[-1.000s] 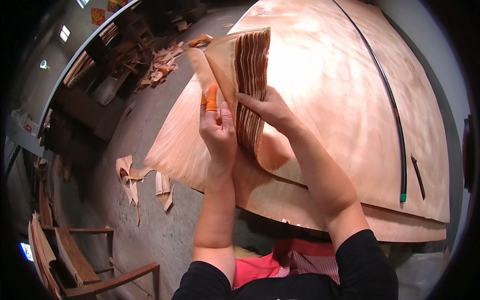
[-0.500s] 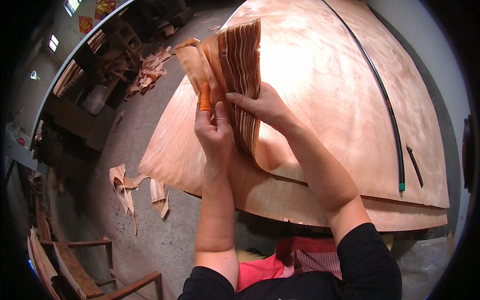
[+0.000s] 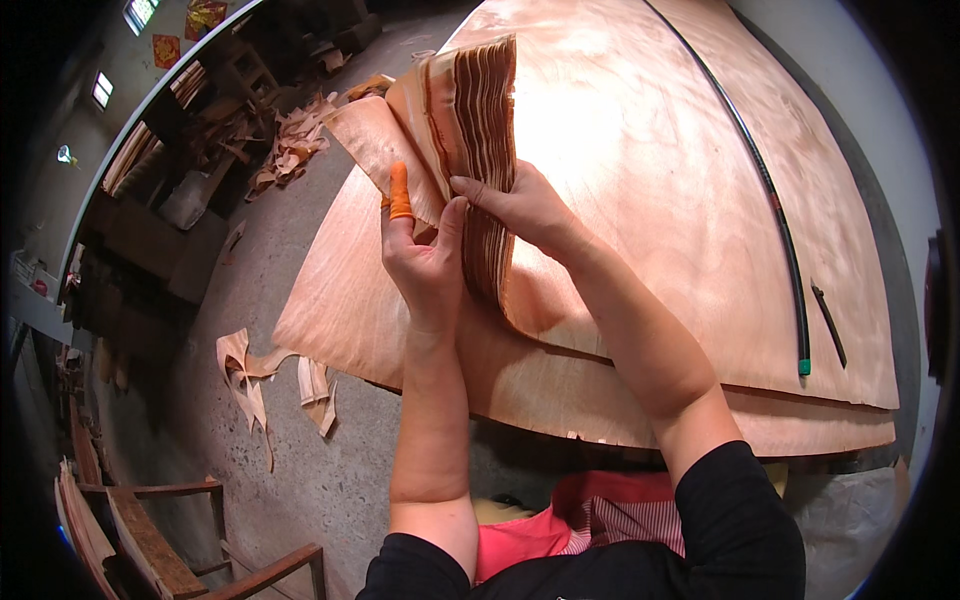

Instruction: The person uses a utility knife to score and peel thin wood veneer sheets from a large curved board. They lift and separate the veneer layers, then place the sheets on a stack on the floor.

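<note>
A thick bundle of thin wood veneer sheets point(image 3: 484, 120) stands on edge in front of me, its wavy brown edges facing up and right. My right hand point(image 3: 520, 205) is closed round the bundle's right side, thumb pressed on the sheet edges. On the left, a loose veneer sheet point(image 3: 370, 140) leans away from the bundle, leaving a widening gap. Against this leaning sheet rests my left hand point(image 3: 425, 245), with orange finger covers on at least one raised finger. Its thumb points up beside the bundle, apart from that finger; the other fingertips are partly hidden.
Large veneer sheets point(image 3: 650, 230) form a broad stack under the bundle. On it lie a long black rod point(image 3: 765, 185) with a green end and a short dark stick point(image 3: 829, 327). Veneer scraps point(image 3: 245, 370) litter the concrete floor; a wooden frame point(image 3: 155, 540) stands lower left.
The loose sheet has swung left, away from the bundle, and the gap has widened. My left hand's covered finger has moved slightly left, away from the thumb. My right hand keeps its grip.
</note>
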Demonstrator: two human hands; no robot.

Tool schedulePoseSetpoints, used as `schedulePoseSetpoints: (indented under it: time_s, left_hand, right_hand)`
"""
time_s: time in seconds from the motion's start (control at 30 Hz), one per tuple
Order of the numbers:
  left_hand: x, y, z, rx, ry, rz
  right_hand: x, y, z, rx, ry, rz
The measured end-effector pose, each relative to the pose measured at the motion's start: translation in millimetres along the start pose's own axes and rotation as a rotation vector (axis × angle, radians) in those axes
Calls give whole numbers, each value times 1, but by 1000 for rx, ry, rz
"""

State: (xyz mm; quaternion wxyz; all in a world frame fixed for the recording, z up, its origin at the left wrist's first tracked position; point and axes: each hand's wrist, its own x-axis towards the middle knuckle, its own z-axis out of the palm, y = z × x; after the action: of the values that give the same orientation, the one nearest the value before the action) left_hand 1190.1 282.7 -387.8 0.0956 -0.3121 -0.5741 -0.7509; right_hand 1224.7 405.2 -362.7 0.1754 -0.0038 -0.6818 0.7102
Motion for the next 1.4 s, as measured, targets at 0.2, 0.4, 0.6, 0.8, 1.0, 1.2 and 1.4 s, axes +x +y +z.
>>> schedulePoseSetpoints:
  time_s: [0.2,0.4,0.6,0.8,1.0,1.2,1.4]
  left_hand:
    - [-1,-1,0,11,-1,-29]
    - [0,-9,-6,164,27,9]
    - [2,0,1,320,91,247]
    - [-2,2,3,120,52,72]
    - [-2,-1,1,139,35,34]
    - [1,-6,-1,292,97,173]
    - [4,-17,-4,360,58,369]
  right_hand:
    - [-1,-2,1,-12,36,-27]
    - [2,3,-1,-6,19,-48]
    - [3,7,-2,9,11,-33]
    - [2,5,-1,-37,8,-29]
    - [2,5,-3,-54,7,-26]
    - [3,5,0,11,-3,-48]
    - [3,8,1,2,-14,-66]
